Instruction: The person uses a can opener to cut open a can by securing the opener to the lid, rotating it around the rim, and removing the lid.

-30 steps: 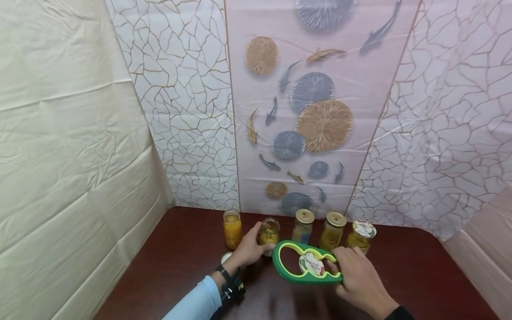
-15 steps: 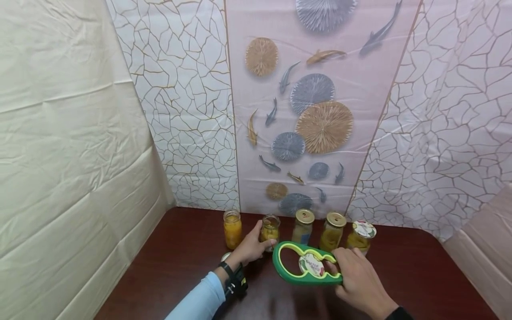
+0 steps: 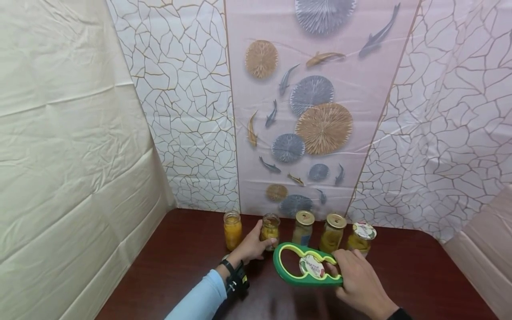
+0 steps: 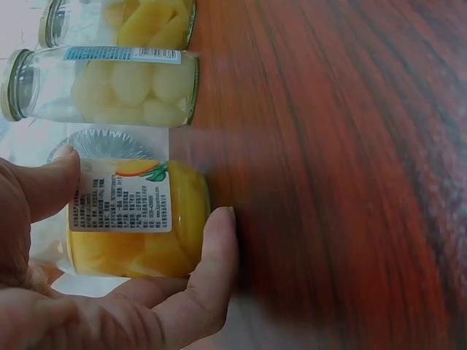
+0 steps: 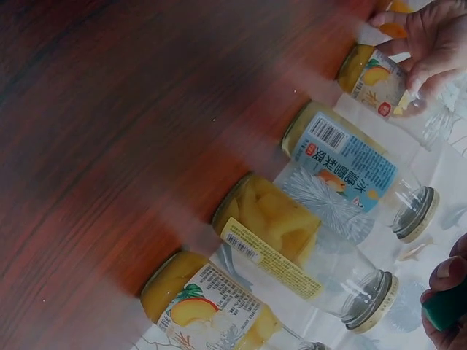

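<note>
In the head view my left hand point(image 3: 251, 246) grips a short open-topped glass jar of yellow fruit point(image 3: 270, 232) standing on the table. The left wrist view has the thumb on one side of this labelled jar point(image 4: 139, 211) and the fingers round the other. My right hand point(image 3: 360, 281) holds the end of a green jar opener point(image 3: 294, 280) raised over the table's front. Within the opener's yellow-edged opening shows a round printed jar lid point(image 3: 312, 266). Only a bit of green handle point(image 5: 446, 310) and some fingertips appear in the right wrist view.
An open jar of orange fruit point(image 3: 233, 232) stands left of my left hand. To the right are two gold-lidded jars, one blue-labelled point(image 3: 302, 232) and one of yellow fruit point(image 3: 332, 235), then a jar with a printed lid point(image 3: 360, 240). A patterned curtain point(image 3: 196, 133) hangs behind the table.
My left hand has shifted the short jar slightly back toward the curtain, into line with the others. The right hand and the jar opener stay nearly where they were.
</note>
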The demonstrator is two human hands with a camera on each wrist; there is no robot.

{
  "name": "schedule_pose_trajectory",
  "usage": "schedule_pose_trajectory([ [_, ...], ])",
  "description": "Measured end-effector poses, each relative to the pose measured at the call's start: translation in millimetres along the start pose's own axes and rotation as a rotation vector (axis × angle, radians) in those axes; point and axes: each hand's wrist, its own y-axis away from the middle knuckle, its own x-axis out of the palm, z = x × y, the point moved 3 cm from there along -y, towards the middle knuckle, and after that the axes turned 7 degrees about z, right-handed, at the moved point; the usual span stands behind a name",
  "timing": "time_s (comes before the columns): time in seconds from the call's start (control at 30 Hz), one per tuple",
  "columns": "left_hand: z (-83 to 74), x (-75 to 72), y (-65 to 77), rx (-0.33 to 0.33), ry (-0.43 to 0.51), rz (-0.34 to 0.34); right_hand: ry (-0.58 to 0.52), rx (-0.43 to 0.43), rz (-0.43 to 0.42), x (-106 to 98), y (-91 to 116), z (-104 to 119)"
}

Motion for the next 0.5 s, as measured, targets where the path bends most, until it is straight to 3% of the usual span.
schedule_pose_trajectory([
  [0.5, 1.9, 1.0, -3.4, 0.013, 0.061, -0.057, -0.001, 0.007, 0.003, 0.2, 7.6, -2.6],
])
